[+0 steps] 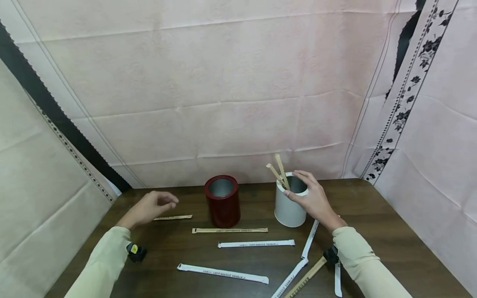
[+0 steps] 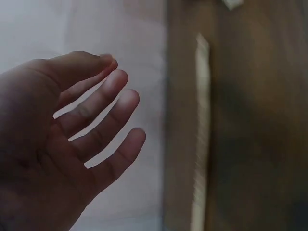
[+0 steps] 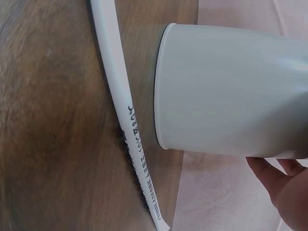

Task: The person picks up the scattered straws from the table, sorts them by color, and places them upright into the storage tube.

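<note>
inside the upright white cup, sticks lean left

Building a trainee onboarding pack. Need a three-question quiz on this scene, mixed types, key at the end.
1. How many tan stick packets show above the rim of the white canister? A) one B) two C) four
2. Fill the blank: the stick packet lying closest in front of the dark red canister is ____ in colour.
3. True or false: the left hand is gripping the white canister.

Key:
1. B
2. tan
3. False; the right hand is on it, and the left holds nothing.
</note>
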Demonstrator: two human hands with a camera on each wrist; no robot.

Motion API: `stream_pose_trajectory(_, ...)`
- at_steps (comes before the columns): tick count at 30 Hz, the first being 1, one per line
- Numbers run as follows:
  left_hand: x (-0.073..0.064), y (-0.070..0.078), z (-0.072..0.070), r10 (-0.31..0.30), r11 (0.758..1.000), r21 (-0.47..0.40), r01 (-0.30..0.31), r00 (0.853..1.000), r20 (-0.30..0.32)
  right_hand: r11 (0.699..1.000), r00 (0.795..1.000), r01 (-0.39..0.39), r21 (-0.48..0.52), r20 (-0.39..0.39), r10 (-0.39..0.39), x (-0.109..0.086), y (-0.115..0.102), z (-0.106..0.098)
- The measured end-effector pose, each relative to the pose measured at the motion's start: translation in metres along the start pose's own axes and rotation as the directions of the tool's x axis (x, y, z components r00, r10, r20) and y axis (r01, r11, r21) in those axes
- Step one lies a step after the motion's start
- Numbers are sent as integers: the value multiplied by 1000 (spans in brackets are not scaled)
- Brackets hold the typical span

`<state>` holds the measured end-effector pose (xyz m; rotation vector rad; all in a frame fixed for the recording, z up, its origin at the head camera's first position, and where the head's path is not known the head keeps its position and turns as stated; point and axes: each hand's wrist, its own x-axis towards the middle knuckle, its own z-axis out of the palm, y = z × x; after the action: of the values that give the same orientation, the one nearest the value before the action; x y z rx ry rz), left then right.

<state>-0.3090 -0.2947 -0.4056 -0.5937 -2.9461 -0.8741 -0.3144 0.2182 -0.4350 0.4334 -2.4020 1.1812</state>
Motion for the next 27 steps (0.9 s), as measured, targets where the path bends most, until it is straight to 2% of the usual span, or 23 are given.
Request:
stream_pose_trajectory(5,-6,-46,10,-60,998,36,58,997,58,1000,1000,-1,11,0,1,1,-2,1)
stream_pose_trajectory(10,-11,-71,18,-106,994,50,102,991,78,1000,1000,-9,8,-1,9,-1,-2,1)
stream_pose_trajectory(13,-12,-76,22,-89,994,72,84,994,68,1000,1000,-1,7,-7,1,-2,-2,1)
stream_pose_trajectory(17,-11,-79,28,-21,992,123,16,999,45,1000,1000,10,8,-19,-10,-2,-2,1)
stream_pose_trajectory(19,-10,-80,29,-5,990,143,0,999,32,1000,1000,8,2,-20,-8,-2,-2,1)
stream_pose_trajectory(26,-9,-81,30,-5,981,196,-2,999,31,1000,1000,12,5,-17,-12,-2,-2,1)
stream_pose_trajectory(27,-9,-81,31,13,977,211,-19,999,34,1000,1000,15,6,-18,-15,-2,-2,1)
